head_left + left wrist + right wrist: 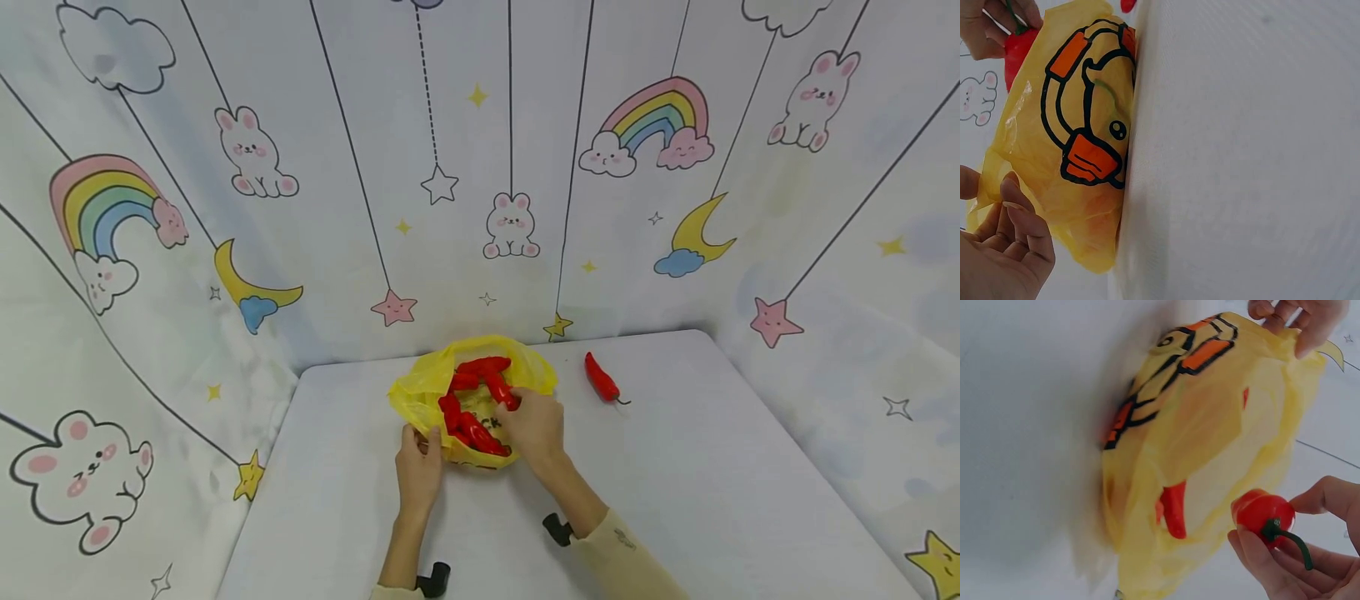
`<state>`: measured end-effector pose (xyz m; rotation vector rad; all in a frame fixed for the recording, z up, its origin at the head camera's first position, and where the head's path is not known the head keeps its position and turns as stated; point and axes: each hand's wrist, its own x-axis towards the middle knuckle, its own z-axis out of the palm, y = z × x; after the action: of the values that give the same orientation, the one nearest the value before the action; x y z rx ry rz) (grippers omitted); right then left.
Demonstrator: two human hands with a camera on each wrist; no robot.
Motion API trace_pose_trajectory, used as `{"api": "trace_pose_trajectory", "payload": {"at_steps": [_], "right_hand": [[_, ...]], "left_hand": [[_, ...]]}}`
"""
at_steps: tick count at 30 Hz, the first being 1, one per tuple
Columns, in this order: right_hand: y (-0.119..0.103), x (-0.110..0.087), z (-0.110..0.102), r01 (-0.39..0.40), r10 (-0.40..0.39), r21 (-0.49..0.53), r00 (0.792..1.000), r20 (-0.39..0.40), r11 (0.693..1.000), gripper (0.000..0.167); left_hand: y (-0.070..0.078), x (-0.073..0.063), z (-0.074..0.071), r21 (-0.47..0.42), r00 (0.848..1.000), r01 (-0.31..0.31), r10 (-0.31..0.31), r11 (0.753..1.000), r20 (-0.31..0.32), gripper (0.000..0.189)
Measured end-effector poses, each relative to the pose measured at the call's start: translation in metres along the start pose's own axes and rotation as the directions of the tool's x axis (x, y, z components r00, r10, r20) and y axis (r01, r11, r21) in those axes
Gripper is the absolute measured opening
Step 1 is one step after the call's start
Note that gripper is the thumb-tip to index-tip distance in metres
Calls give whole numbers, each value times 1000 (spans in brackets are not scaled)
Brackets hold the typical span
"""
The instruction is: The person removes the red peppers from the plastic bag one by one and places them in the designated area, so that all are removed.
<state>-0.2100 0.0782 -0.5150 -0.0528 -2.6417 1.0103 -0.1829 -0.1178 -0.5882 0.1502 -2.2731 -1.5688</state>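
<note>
Apparently work is partway: several red peppers [480, 433] lie in the yellow bag [420, 392] that the left hand [420, 467] pinches, the right hand [536, 421] grips one pepper [1263, 515] at its mouth, and a lone pepper [602, 379] lies outside.

Letters [492, 422], apparently "CK", stand inside the yellow bag [421, 390].

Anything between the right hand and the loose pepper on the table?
Nothing visible: only table lies between the right hand and the loose pepper in the head view. The hand does already hold another pepper.
</note>
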Motion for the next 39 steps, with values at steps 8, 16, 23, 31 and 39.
{"api": "trace_pose_trajectory", "payload": {"at_steps": [8, 16, 23, 31, 39], "right_hand": [[2, 8, -22, 27, -22, 42, 994, -103, 999, 39], [20, 22, -33, 8, -2, 37, 989, -146, 999, 39], [30, 26, -38, -11, 18, 45, 989, -147, 999, 42], [42, 33, -40, -11, 18, 37, 983, -182, 999, 41], [55, 38, -41, 21, -16, 19, 974, -227, 1000, 35]], "left_hand": [[0, 0, -1, 5, 1000, 15, -15, 1000, 9, 20], [1, -1, 0, 7, 1000, 3, -3, 1000, 10, 20], [-1, -2, 1, 7, 1000, -11, 10, 1000, 5, 18], [0, -2, 2, 9, 1000, -2, 2, 1000, 13, 18], [1, -2, 2, 14, 1000, -4, 4, 1000, 16, 18]]}}
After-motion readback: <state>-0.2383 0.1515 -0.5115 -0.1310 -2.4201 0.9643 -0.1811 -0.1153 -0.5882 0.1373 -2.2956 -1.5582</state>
